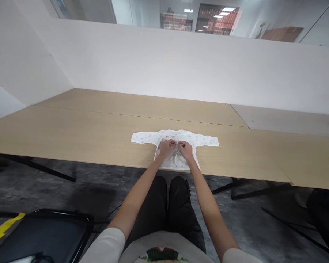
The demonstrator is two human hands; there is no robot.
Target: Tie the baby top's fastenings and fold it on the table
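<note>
A small white baby shirt (203,140) with a faint print lies flat near the table's front edge, its sleeves spread to both sides. Thin white tie strings (176,160) hang in a loop down its front. Over the middle of the chest, my left hand (166,147) pinches a tie string with thumb and fingers. Close beside it, my right hand (185,149) is closed in a similar pinch on the string. Both hands hide part of the shirt's front, and the exact crossing of the strings is too small to make out.
The wooden table (98,128) runs along a white wall (164,65), with windows above it. A black chair (46,233) stands at the lower left. Black table legs (44,168) show below the front edge, and a white panel (285,118) is at the right rear.
</note>
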